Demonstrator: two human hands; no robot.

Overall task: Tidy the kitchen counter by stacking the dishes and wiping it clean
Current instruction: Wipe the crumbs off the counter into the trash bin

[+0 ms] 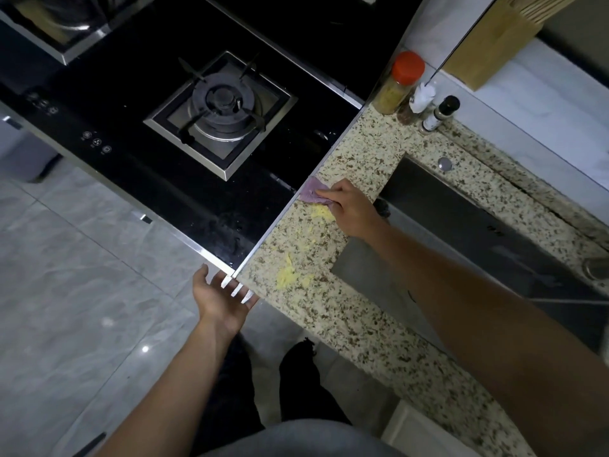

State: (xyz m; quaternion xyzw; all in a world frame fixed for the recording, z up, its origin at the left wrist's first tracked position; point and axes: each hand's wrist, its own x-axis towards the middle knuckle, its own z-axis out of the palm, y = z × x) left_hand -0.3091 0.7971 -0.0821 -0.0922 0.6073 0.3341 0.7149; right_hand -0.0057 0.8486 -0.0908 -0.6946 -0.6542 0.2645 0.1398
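Observation:
My right hand (348, 210) presses a purple cloth (311, 191) onto the speckled granite counter (349, 153) beside the stove's metal edge. Yellow crumbs (290, 273) lie scattered on the counter between the cloth and the front edge. Palm up, my left hand (221, 293) is cupped just below the counter's front corner. Its fingertips are hidden under the edge and it holds nothing.
A black glass stove (211, 110) with a gas burner lies left of the counter. A dark sink (478, 232) lies to the right. Spice bottles (400, 82) stand at the counter's back, with a wooden knife block (491, 44) behind. Grey floor tiles lie below.

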